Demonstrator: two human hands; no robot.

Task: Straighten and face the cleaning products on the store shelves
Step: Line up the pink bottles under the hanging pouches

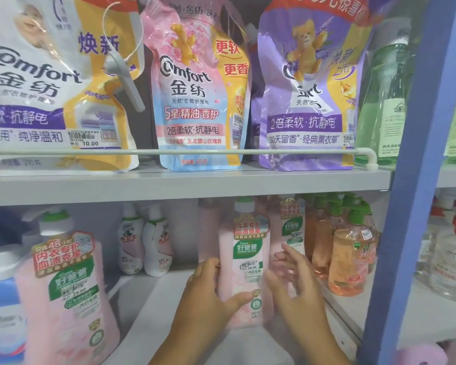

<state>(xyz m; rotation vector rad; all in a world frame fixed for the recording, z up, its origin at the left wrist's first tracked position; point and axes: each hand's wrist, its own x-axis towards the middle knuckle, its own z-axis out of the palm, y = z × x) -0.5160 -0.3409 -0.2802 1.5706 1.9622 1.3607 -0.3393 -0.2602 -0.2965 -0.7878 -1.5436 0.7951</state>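
1. Pink plastic detergent bottle with a white cap and green-and-red label (244, 262) stands upright on the lower grey shelf (169, 306), label facing out, between a person's two hands.
2. Left hand (208, 299) grips the bottle's lower left side, thumb curled across its front and fingers wrapped behind.
3. Right hand (295, 280) sits at the bottle's right side with fingers spread and loosely bent; motion blur makes it impossible to tell whether they touch the bottle.
4. Just behind it to the right stands a second pink bottle with the same label (287, 227), beside a cluster of orange pump bottles with green tops (348, 254).
5. A larger pink pump bottle (66, 293) stands well to the left, near the front.
6. On the upper shelf, behind a white rail (169, 152), stand three Comfort softener pouches: white-and-yellow (53, 83), pink (195, 96) and purple (308, 96).
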